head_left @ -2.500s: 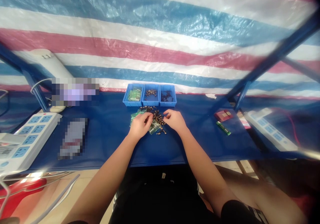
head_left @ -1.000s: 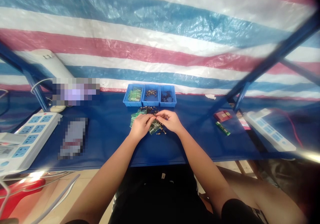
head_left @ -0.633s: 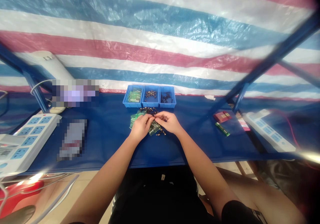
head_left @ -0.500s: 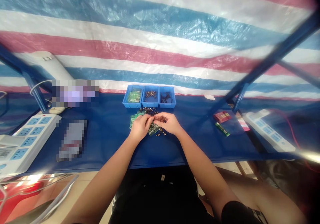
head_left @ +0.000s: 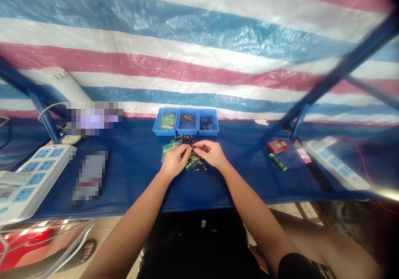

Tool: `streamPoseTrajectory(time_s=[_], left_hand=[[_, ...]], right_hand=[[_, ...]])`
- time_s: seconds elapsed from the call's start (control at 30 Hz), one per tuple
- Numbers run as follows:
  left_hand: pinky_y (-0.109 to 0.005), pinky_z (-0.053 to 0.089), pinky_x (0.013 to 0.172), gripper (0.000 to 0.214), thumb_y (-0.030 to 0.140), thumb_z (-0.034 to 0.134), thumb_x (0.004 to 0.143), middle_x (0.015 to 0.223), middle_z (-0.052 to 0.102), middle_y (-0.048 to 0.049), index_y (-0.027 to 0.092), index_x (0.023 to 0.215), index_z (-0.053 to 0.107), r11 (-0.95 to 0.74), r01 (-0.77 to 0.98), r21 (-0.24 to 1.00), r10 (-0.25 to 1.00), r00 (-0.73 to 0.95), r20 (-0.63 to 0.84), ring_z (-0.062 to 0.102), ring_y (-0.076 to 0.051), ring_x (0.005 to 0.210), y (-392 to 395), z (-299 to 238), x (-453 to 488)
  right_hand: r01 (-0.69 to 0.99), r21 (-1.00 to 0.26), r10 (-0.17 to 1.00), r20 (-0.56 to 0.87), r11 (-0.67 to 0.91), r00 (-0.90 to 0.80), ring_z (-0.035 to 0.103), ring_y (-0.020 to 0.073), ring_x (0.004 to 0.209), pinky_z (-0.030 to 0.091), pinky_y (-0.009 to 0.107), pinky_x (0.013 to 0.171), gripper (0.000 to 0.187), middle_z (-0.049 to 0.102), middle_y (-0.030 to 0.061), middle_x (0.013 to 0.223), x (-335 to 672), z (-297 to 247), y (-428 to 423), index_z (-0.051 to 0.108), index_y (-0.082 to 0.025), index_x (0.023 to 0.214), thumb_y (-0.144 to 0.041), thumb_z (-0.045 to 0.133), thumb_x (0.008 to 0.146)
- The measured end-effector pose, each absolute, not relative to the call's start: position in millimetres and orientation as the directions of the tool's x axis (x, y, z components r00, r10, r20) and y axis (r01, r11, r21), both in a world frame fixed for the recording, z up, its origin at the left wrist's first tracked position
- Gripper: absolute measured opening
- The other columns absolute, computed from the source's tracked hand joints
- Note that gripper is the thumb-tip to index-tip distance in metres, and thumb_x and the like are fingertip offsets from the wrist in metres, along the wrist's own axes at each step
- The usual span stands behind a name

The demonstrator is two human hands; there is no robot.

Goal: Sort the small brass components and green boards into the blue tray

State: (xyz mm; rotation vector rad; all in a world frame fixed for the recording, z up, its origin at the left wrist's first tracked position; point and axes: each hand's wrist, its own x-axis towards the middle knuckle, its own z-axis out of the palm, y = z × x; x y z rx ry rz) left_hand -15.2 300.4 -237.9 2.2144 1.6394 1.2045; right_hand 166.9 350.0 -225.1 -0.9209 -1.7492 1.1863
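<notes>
At mid-frame, left hand (head_left: pixel 175 159) and right hand (head_left: pixel 214 154) curl fingers (head_left: pixel 183 149) close together over small parts (head_left: pixel 193 162); whether they grip anything is unclear.

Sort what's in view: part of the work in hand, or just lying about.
Apparently in use:
left hand
right hand
pile of small parts
three blue bins

Likely lying about:
red box
green item
left power strip
right power strip

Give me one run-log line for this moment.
left hand: over parts pile; right hand: over pile, close to left hand; anything held: too small to tell; three blue bins: side by side behind pile
</notes>
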Motion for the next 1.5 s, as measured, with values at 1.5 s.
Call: streamPoseTrajectory(time_s=[1.5], left_hand=[[-0.024,0.046,0.062,0.024,0.038,0.051,0.093,0.077,0.067,-0.0012,0.02,0.099,0.064,-0.336,0.679,0.653,0.901,0.03,0.433,0.062,-0.014,0.069,300.4,-236.5,-12.9]], right_hand=[[0.125,-0.937,0.886,0.257,0.326,-0.386,0.066,0.0169,0.073,0.052,0.029,0.067,0.024,0.074,0.0059,0.088,166.1,-224.6,346.9,0.073,-0.018,0.096,-0.034,0.066,0.08]])
